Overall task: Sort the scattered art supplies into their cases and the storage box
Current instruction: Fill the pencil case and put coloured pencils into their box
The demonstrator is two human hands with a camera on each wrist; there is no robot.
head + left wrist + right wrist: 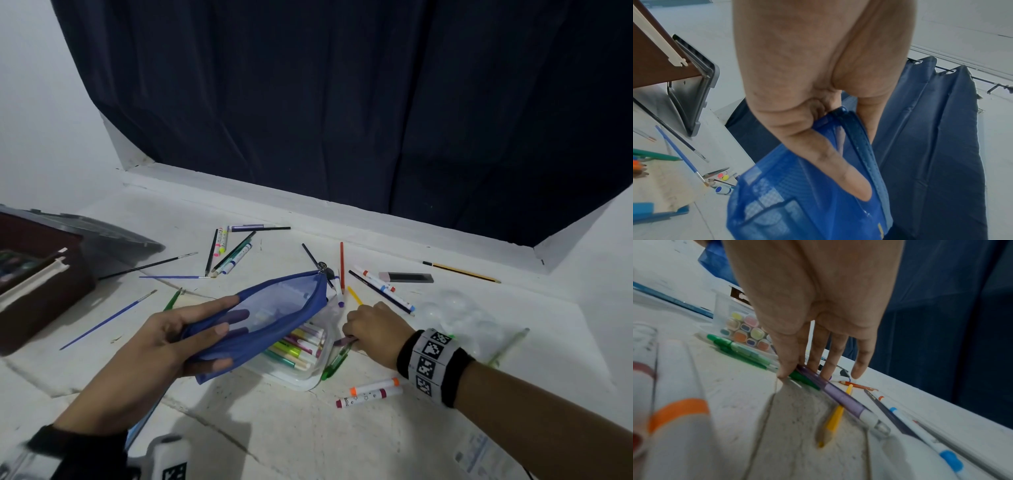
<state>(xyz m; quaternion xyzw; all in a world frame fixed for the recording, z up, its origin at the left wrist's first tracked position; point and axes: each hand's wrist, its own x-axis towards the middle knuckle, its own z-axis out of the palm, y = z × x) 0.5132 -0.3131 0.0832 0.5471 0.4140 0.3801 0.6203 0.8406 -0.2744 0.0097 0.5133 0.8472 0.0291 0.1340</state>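
My left hand (229, 329) holds a blue mesh pouch (274, 308) above the table, with fingers inside its mouth and the thumb outside. The left wrist view shows the same pouch (797, 203) close up, its zip open. Under it lies a clear case (298, 383) full of markers. My right hand (352, 334) is down on the table beside that case. Its thumb and fingertips (783, 373) pinch a purple pen (838, 395) that lies across a green pen (805, 379) and a yellow pencil (834, 417).
A brown storage box (41, 294) with a grey lid (113, 236) behind it sits at the left. Brushes (106, 320), pencils and markers lie scattered across the table. An orange marker (373, 387) and a red one (370, 399) are near my right wrist. A clear palette (459, 318) is at the right.
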